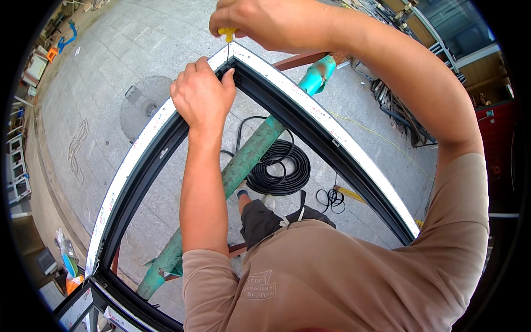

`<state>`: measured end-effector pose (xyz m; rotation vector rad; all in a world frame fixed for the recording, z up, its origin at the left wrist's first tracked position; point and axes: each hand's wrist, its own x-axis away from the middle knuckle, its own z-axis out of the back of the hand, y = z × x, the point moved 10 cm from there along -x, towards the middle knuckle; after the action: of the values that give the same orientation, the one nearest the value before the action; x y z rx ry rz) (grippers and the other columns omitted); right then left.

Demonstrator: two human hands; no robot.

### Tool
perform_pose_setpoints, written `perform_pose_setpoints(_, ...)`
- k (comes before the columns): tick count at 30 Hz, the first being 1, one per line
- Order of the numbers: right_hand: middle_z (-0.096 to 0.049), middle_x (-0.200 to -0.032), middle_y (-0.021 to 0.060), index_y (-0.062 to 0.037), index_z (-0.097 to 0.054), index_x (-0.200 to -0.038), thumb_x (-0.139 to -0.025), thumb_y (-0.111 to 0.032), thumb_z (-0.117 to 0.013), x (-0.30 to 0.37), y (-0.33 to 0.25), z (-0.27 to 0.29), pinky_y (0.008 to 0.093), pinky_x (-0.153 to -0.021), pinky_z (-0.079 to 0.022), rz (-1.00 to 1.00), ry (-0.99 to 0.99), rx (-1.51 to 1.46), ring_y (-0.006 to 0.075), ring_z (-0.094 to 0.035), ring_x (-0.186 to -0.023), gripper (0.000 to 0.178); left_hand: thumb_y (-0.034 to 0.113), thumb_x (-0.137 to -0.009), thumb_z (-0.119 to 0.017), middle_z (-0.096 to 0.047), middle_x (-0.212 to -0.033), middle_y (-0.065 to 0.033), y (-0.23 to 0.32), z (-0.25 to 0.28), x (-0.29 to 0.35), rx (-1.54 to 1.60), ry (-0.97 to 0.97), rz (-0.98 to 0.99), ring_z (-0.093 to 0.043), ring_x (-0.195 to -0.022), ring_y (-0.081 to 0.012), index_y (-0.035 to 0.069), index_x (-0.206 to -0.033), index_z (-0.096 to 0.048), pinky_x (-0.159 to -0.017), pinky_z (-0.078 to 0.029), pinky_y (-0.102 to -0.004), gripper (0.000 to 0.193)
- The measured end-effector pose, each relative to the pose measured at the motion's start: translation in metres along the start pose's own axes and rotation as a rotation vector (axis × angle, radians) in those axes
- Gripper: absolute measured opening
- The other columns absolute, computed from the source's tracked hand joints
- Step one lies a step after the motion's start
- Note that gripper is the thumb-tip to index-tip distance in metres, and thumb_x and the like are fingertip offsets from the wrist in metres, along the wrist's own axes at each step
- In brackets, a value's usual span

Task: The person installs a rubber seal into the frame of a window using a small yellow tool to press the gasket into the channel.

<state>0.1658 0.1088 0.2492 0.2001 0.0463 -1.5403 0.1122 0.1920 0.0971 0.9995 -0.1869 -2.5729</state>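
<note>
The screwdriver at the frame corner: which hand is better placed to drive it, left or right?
Right. The right hand already grips the yellow-handled screwdriver, tip down at the frame corner. The left hand is busy gripping the frame's black seal there.

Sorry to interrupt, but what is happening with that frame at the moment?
A person is working at the top corner of a dark window frame with white-taped edges. The left hand grips the frame just below the corner, fingers curled over its inner edge. The right hand holds a yellow-handled screwdriver, its thin shaft pointing down at the corner. The frame lies across a green beam, and a coil of black cord lies on the paving below.
</note>
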Motion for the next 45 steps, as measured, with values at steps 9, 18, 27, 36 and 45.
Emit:
perform_pose_setpoints(9, -0.078, -0.098, 0.0169, -0.0067, -0.085, -0.105, -0.105, -0.038, -0.079, 0.014, 0.004, 0.01, 0.0522, -0.095, -0.063, -0.116, 0.113, 0.183, 0.0414, -0.078, -0.107, 0.032, 0.046, -0.089, -0.099, -0.082, -0.102, -0.0133, 0.001, 0.001, 0.0, 0.002, -0.007, -0.004, -0.081, -0.098, -0.0353, 0.005, -0.11, -0.085, -0.093, -0.059, -0.0498, 0.048)
perform_pose_setpoints(18, -0.085, -0.095, 0.0285, -0.0012, -0.092, -0.109, -0.112, -0.057, -0.072, 0.021, 0.028, -0.007, 0.0592, -0.095, -0.067, -0.66, -0.027, -0.077, 0.0487, -0.085, -0.098, 0.059, 0.046, -0.089, -0.099, -0.082, -0.101, -0.0132, 0.001, 0.001, 0.0, 0.005, -0.001, -0.003, -0.081, -0.097, -0.0357, 0.005, -0.109, -0.084, -0.093, -0.059, -0.0501, 0.048)
perform_pose_setpoints(27, -0.084, -0.109, 0.0234, 0.0014, -0.082, -0.132, -0.103, -0.022, -0.075, 0.005, 0.006, -0.006, 0.0573, -0.1, -0.062, -0.054, -0.02, -0.026, 0.0474, -0.079, -0.109, 0.037, 0.047, -0.089, -0.099, -0.082, -0.101, -0.0125, 0.001, 0.001, 0.0, 0.0, 0.011, -0.013, -0.081, -0.097, -0.0353, 0.006, -0.109, -0.084, -0.093, -0.06, -0.05, 0.048)
perform_pose_setpoints(36, -0.085, -0.114, 0.0176, -0.0051, -0.089, -0.114, -0.103, -0.029, -0.083, 0.012, -0.021, 0.019, 0.052, -0.111, -0.059, 0.166, 0.232, 0.019, 0.0408, -0.075, -0.126, 0.027, 0.047, -0.089, -0.099, -0.082, -0.102, -0.0122, 0.001, 0.001, 0.0, -0.008, -0.005, -0.007, -0.081, -0.097, -0.0351, 0.006, -0.11, -0.084, -0.092, -0.06, -0.0502, 0.048)
perform_pose_setpoints(45, -0.083, -0.101, 0.0358, 0.0058, -0.088, -0.105, -0.101, -0.042, -0.082, 0.016, 0.017, 0.008, 0.0589, -0.093, -0.068, -0.567, 0.204, -0.172, 0.0534, -0.084, -0.1, 0.048, 0.047, -0.087, -0.1, -0.084, -0.108, -0.0133, 0.001, -0.001, -0.001, 0.001, -0.027, -0.005, -0.082, -0.1, -0.0361, 0.004, -0.121, -0.087, -0.091, -0.062, -0.0503, 0.056)
